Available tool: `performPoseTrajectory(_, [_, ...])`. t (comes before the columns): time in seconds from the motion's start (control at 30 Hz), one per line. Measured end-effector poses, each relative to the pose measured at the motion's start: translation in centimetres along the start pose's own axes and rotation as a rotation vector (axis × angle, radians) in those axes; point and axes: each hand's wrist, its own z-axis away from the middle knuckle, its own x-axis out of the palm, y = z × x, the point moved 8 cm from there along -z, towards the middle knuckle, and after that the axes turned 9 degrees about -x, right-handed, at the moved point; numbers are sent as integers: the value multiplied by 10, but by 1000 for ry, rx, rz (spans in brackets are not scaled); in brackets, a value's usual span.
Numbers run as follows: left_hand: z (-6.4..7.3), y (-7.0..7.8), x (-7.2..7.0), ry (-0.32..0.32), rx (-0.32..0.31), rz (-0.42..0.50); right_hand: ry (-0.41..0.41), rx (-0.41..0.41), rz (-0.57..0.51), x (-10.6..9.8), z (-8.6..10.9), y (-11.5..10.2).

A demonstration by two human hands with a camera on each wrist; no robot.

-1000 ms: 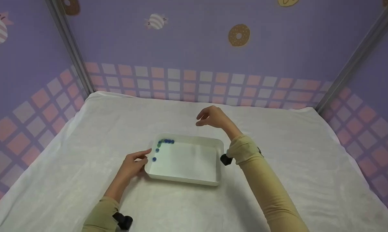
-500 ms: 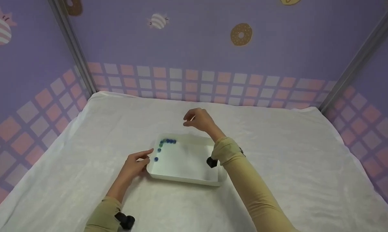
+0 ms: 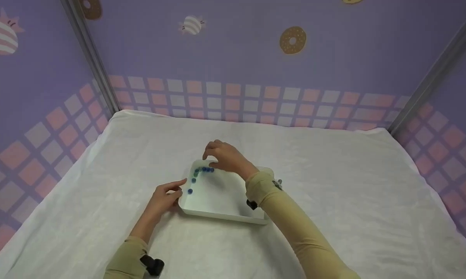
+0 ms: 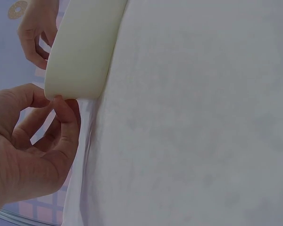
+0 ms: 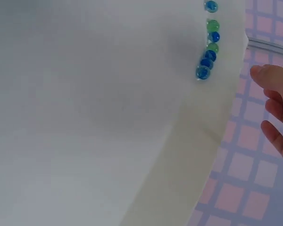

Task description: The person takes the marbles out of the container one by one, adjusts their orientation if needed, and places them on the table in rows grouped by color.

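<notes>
A shallow white tray (image 3: 223, 197) lies on the cloth, with several blue and green glass marbles (image 3: 204, 169) along its far-left corner and left wall. One blue marble (image 3: 190, 191) sits apart, nearer the front. My left hand (image 3: 164, 199) grips the tray's left side; in the left wrist view, thumb and finger touch the tray's end (image 4: 82, 52). Over the far wall, close to the marble row, hovers my right hand (image 3: 228, 158). Its thumb and fingers are bent and spread apart, and nothing shows between them in the right wrist view, where the row of marbles (image 5: 210, 52) lies beside the hand (image 5: 277, 89).
White cloth (image 3: 333, 193) covers the table around the tray. Purple walls (image 3: 236, 50) with pink and white checks enclose the back and sides, with metal posts (image 3: 97, 69) at the corners.
My right hand has moved left and down, from behind the tray to its far edge near the marbles. My left hand stays at the tray's left side. The marbles look unchanged.
</notes>
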Motion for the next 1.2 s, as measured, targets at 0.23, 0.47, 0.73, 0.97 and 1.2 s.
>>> performPoseTrajectory(0.23, [-1,0,1,20,-26,-11,-22,-51,70,18,-6,-6])
performPoseTrajectory(0.47, [-2,2,3,14,-15,-1,-9,-33,87,30,-6,-1])
performPoseTrajectory(0.73, [0,0,0,27,-7,-22,36,-21,120,47,-9,-8])
performPoseTrajectory(0.97, [3,4,0,26,19,-29,59,-23,148,47,-11,-10])
performPoseTrajectory(1.2, [2,2,-1,24,20,-27,34,-14,176,47,-14,-11])
